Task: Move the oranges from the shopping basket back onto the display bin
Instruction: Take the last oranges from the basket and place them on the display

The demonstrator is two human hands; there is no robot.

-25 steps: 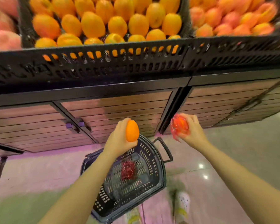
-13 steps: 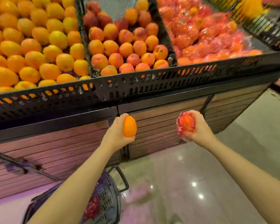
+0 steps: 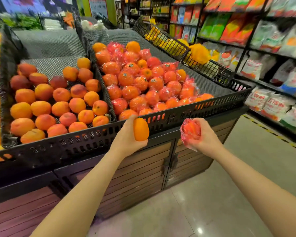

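A long black display bin (image 3: 109, 132) is running across the stand, split by mesh dividers, and the person is standing at its front rim with both arms raised. The right-hand compartment is holding the heap of wrapped oranges (image 3: 140, 82), most in red film, piled from the front rim up toward the middle; its back and right corner are showing bare grey liner, so there is room to spare. The compartment to its left is holding peaches (image 3: 58, 103), and a sliver of yellow fruit is showing at the far left edge.

The left hand (image 3: 126, 139) is gripping a bare orange (image 3: 141, 129), fingers wrapped round its back, just in front of the rim near the divider. The right hand (image 3: 205, 139) is closed around a red-wrapped orange (image 3: 190, 130), held a little lower, outside the rim.

Neither fruit is over the bin yet, so this pair is, I judge, in mid-carry with the set-down left to do. The shopping basket is out of sight, so I cannot tell how many oranges are waiting in it.
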